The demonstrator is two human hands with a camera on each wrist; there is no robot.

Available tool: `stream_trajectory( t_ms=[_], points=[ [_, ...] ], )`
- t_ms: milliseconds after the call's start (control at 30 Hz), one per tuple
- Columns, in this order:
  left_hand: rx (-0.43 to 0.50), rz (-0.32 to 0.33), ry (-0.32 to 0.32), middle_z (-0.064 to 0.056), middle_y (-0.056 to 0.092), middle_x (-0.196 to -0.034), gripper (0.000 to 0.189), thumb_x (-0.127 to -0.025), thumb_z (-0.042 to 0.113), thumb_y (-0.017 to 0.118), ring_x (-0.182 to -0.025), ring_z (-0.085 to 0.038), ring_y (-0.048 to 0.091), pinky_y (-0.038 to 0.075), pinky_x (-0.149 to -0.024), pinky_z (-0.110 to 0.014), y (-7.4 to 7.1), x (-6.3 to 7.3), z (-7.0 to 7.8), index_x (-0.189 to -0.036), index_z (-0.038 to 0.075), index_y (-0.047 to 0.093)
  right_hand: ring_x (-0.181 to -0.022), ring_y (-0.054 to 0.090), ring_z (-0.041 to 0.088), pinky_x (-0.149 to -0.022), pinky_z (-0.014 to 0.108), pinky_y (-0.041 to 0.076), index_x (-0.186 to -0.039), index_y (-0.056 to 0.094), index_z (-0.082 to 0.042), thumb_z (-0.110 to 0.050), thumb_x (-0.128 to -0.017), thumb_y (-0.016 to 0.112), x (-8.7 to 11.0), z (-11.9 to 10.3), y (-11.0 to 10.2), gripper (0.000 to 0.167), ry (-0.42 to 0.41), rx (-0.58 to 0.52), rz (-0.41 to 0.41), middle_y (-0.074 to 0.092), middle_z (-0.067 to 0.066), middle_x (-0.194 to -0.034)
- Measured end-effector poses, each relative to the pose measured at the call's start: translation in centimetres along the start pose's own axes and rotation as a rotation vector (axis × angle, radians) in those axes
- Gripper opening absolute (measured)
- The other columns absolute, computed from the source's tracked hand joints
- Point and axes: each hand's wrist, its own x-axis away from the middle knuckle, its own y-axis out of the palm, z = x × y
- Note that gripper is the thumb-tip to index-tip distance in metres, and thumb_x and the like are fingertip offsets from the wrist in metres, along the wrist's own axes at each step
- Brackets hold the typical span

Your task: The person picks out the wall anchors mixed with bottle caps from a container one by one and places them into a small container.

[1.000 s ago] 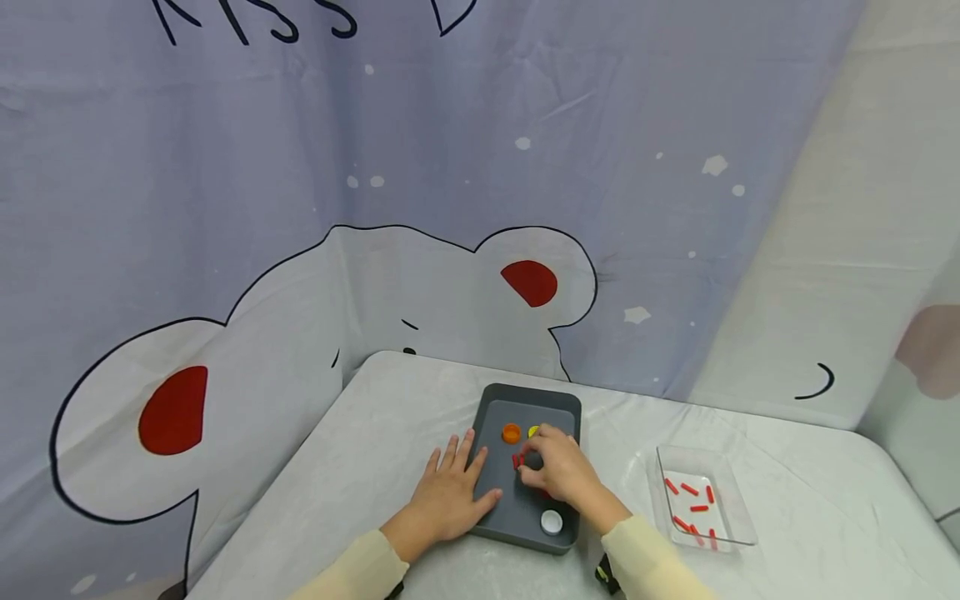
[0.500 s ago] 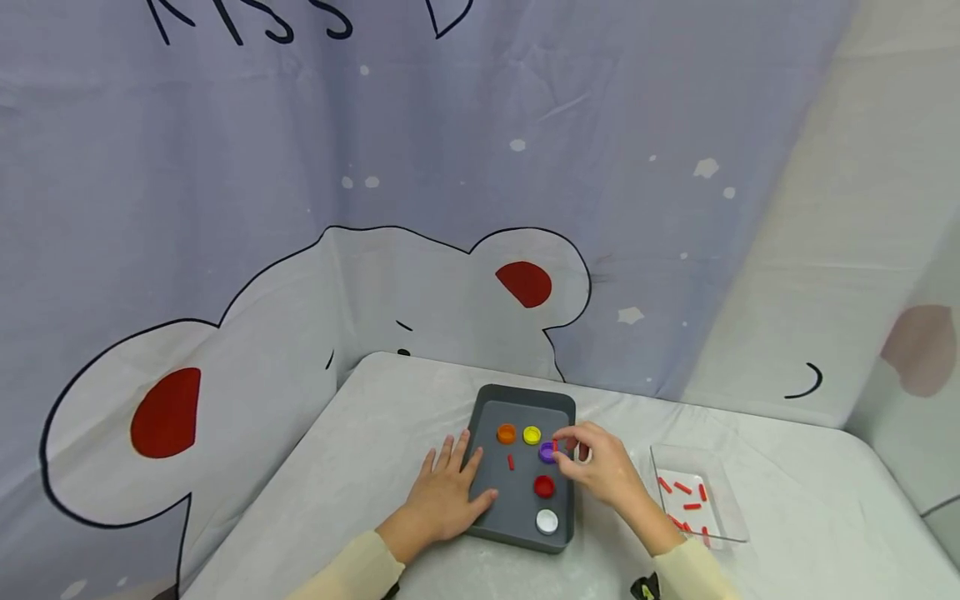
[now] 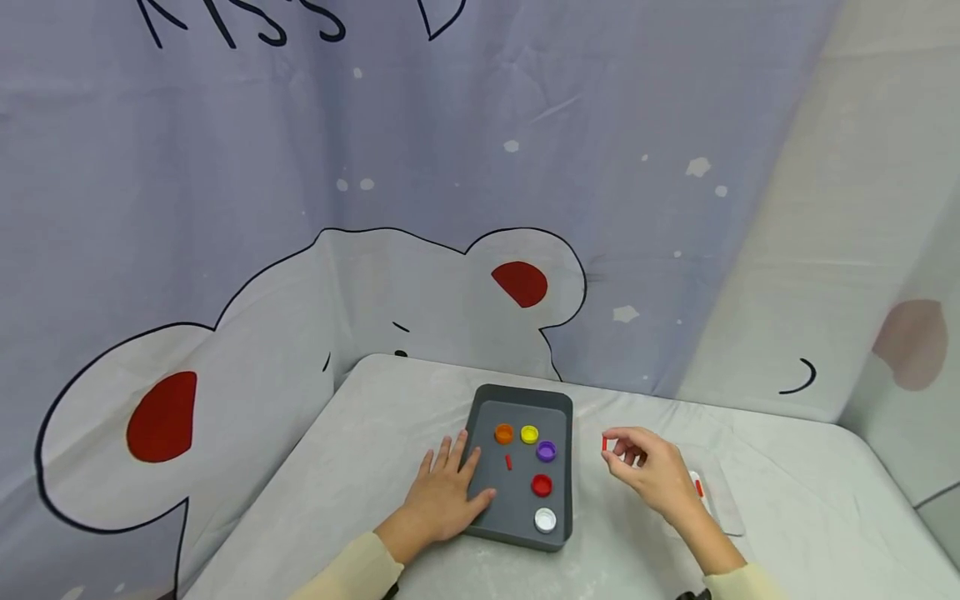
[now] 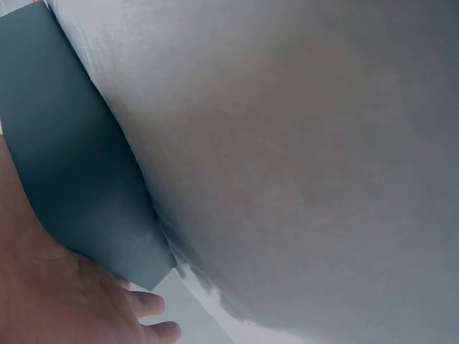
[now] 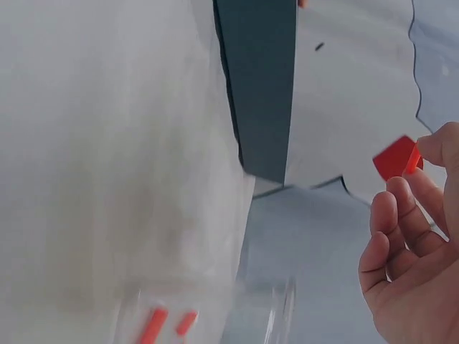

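Observation:
My left hand (image 3: pixel 442 500) rests with fingers spread over the left rim of a dark grey tray (image 3: pixel 517 505). Orange (image 3: pixel 504 433), yellow (image 3: pixel 529 434), purple (image 3: pixel 546 451), red (image 3: pixel 542 485) and white (image 3: pixel 545 520) round caps sit in it, beside one short red stick (image 3: pixel 508 462). To the right of the tray, my right hand (image 3: pixel 651 472) pinches another red stick (image 3: pixel 604 443) upright between thumb and index finger, above the table. In the right wrist view this stick (image 5: pixel 413 159) shows at the fingertips, the other fingers loosely curled.
A clear plastic box (image 3: pixel 729 508) stands on the white-covered table (image 3: pixel 375 442) to the right, partly hidden by my right hand and forearm. Red sticks (image 5: pixel 152 327) lie inside it. A printed curtain (image 3: pixel 450 125) hangs behind the table.
My right hand lifted a red stick out of the tray and carried it rightward, past the tray's right edge toward the clear box. My left hand stayed on the tray.

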Motion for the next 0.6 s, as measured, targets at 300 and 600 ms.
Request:
stream_trajectory(
  t_ms=[300,600],
  points=[
    [0.001,0.025,0.014,-0.016,0.015,-0.169,0.077,-0.1,0.064,0.042,-0.153,-0.042,0.017,0.018,-0.118,-0.063,0.0,0.0,-0.1,-0.156,0.011,0.041,-0.067,0.055,0.0,-0.061,0.016,0.045,-0.102,0.076,-0.01,-0.001,-0.081,0.079,1.0,1.1,-3.4,0.023,0.066,0.063,-0.007,0.061,-0.013,-0.077],
    [0.002,0.011,0.0,-0.014,0.013,-0.169,0.078,-0.1,0.067,0.04,-0.154,-0.041,0.015,0.017,-0.119,-0.063,0.1,0.0,0.0,-0.157,0.014,0.039,-0.067,0.054,0.001,-0.062,0.016,0.043,-0.105,0.075,-0.011,-0.005,-0.083,0.079,2.0,2.5,-6.0,0.023,0.141,0.107,-0.039,0.062,-0.013,-0.077]
  ],
)
